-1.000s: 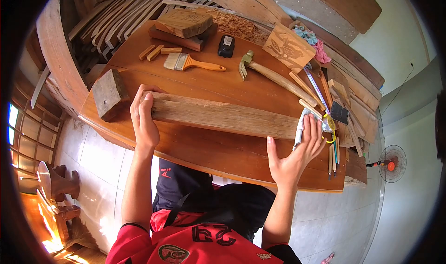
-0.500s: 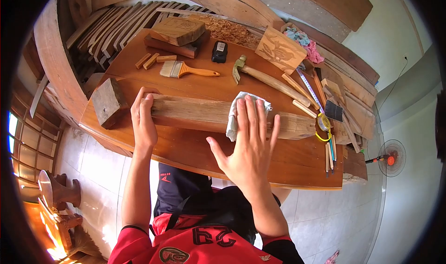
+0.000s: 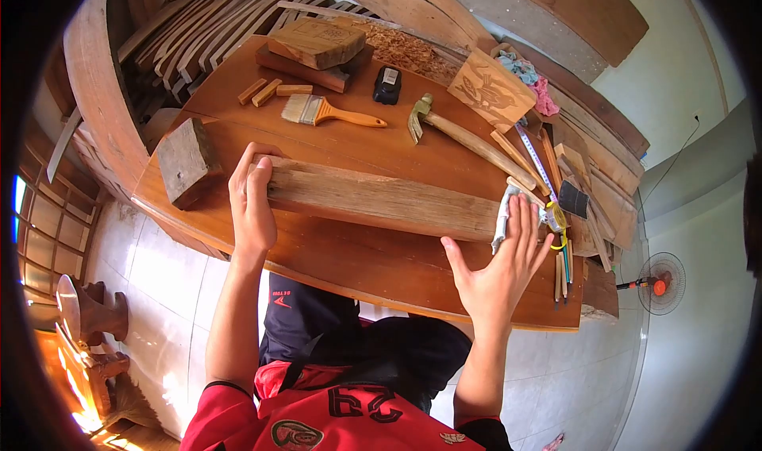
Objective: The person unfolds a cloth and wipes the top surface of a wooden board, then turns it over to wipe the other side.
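A long squared wooden beam (image 3: 381,199) lies across the table in front of me. Its left end is gripped by my left hand (image 3: 252,201), thumb on the near side and fingers around the end. My right hand (image 3: 502,264) is open, fingers spread and laid flat over a white cloth (image 3: 503,217) on the beam's right end. The cloth is partly hidden under the fingers. Just beyond that hand are a yellow tape measure (image 3: 554,217) and several pencils (image 3: 564,272).
A wooden block (image 3: 189,163) stands at the table's left. Behind the beam lie a paintbrush (image 3: 329,113), a hammer (image 3: 468,141), a black box-shaped object (image 3: 387,84) and small wood sticks (image 3: 267,92). A carved wood panel (image 3: 492,90) leans at the back right. A fan (image 3: 660,284) stands right.
My right hand has slid the cloth rightward along the beam, from its middle to its right end. My left hand keeps its grip on the left end. The view has shifted slightly.
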The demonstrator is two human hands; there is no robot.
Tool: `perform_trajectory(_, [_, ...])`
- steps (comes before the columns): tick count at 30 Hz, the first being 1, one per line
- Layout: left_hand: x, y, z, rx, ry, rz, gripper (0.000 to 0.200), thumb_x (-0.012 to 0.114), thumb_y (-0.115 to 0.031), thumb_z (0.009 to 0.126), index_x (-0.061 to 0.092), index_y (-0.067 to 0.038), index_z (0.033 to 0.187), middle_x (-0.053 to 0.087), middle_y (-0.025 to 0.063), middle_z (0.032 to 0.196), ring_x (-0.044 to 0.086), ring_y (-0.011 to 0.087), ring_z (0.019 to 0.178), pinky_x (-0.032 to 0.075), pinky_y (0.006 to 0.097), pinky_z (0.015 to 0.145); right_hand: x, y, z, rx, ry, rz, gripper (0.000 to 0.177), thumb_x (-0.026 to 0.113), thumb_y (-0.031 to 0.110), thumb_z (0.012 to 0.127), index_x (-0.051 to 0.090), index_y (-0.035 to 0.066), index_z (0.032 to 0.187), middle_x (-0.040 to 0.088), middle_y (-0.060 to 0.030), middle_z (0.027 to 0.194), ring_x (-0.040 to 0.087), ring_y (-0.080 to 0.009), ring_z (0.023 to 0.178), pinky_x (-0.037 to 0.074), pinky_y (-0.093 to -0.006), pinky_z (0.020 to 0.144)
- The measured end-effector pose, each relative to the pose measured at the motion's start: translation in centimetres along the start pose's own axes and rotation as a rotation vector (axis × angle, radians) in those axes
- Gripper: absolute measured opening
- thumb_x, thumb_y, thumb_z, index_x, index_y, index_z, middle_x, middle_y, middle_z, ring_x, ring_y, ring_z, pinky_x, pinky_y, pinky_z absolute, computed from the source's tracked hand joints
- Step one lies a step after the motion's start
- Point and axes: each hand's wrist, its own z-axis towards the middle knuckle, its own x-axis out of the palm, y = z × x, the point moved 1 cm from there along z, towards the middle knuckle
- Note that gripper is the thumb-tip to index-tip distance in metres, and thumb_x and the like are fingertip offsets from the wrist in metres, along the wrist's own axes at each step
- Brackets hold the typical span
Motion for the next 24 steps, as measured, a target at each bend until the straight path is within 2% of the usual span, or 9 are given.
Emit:
perform_trajectory(7, [0.0, 0.0, -0.1, 0.017, -0.009, -0.004, 0.038, 0.044, -0.033, 0.105, 0.062, 0.000, 0.106, 0.063, 0.0108, 0.097, 0.059, 0.0201, 0.096, 0.042, 0.0323, 0.093, 0.2, 0.1, -0.1, 0.002, -0.008, 0.017, 0.111, 0.086, 0.064, 0.085, 0.039, 0.007, 0.168, 0.042, -0.0158, 0.173, 0.034, -0.0365, 0.163, 0.009, -0.0677, 0.133])
perform_trajectory(10, [0.3, -0.5, 0.0, 0.054, -0.049, -0.031, 0.037, 0.046, -0.032, 0.105, 0.061, 0.002, 0.103, 0.060, 0.0110, 0.089, 0.055, 0.0186, 0.088, 0.043, 0.0331, 0.084, 0.2, 0.1, -0.2, 0.007, -0.008, 0.023, 0.111, 0.086, 0.064, 0.085, 0.039, 0.007, 0.168, 0.042, -0.0161, 0.172, 0.034, -0.0368, 0.163, 0.009, -0.0679, 0.132])
perform_trajectory(13, [0.3, -0.6, 0.0, 0.059, -0.045, -0.036, 0.037, 0.046, -0.031, 0.105, 0.061, 0.002, 0.104, 0.060, 0.0110, 0.090, 0.055, 0.0185, 0.089, 0.043, 0.0331, 0.084, 0.3, 0.0, -0.3, 0.009, -0.004, 0.022, 0.111, 0.086, 0.064, 0.085, 0.039, 0.007, 0.168, 0.042, -0.0160, 0.173, 0.034, -0.0371, 0.163, 0.010, -0.0683, 0.132])
perform_trajectory(16, [0.0, -0.2, -0.2, 0.021, -0.003, 0.008, 0.040, 0.043, -0.035, 0.104, 0.062, 0.000, 0.106, 0.064, 0.0114, 0.097, 0.060, 0.0207, 0.096, 0.043, 0.0335, 0.093, 0.3, 0.2, -0.4, -0.002, -0.011, 0.014, 0.112, 0.084, 0.066, 0.086, 0.037, 0.006, 0.169, 0.041, -0.0165, 0.173, 0.033, -0.0371, 0.164, 0.009, -0.0688, 0.132])
perform_trajectory(18, [0.2, -0.6, -0.1, 0.040, -0.016, -0.028, 0.036, 0.044, -0.031, 0.106, 0.062, 0.001, 0.105, 0.062, 0.0105, 0.093, 0.057, 0.0188, 0.092, 0.044, 0.0329, 0.088, 0.5, 0.8, -0.5, -0.020, -0.032, 0.012, 0.113, 0.083, 0.067, 0.086, 0.036, 0.006, 0.169, 0.041, -0.0170, 0.174, 0.032, -0.0369, 0.164, 0.009, -0.0689, 0.133])
perform_trajectory(21, [0.3, -0.7, -0.1, 0.040, -0.028, -0.028, 0.034, 0.045, -0.027, 0.108, 0.062, 0.002, 0.105, 0.061, 0.0100, 0.091, 0.056, 0.0178, 0.090, 0.044, 0.0322, 0.086, 1.0, 4.2, -0.4, -0.106, 0.011, 0.049, 0.118, 0.078, 0.074, 0.087, 0.033, 0.004, 0.170, 0.038, -0.0179, 0.175, 0.030, -0.0374, 0.165, 0.008, -0.0703, 0.133])
perform_trajectory(22, [0.2, -0.7, 0.0, 0.038, -0.031, -0.020, 0.033, 0.045, -0.027, 0.108, 0.062, 0.002, 0.105, 0.061, 0.0099, 0.091, 0.056, 0.0177, 0.090, 0.044, 0.0320, 0.086, 1.3, 5.7, -0.2, -0.137, 0.011, 0.088, 0.120, 0.082, 0.073, 0.084, 0.035, 0.005, 0.170, 0.039, -0.0183, 0.175, 0.031, -0.0345, 0.165, 0.009, -0.0679, 0.133])
perform_trajectory(24, [0.1, -0.9, 0.2, 0.034, -0.002, -0.024, 0.033, 0.046, -0.026, 0.109, 0.062, 0.002, 0.105, 0.062, 0.0104, 0.092, 0.057, 0.0180, 0.091, 0.045, 0.0321, 0.086, 1.7, 9.2, 0.1, -0.211, 0.053, 0.173, 0.116, 0.081, 0.069, 0.086, 0.034, 0.004, 0.170, 0.038, -0.0175, 0.175, 0.031, -0.0359, 0.165, 0.008, -0.0739, 0.131])
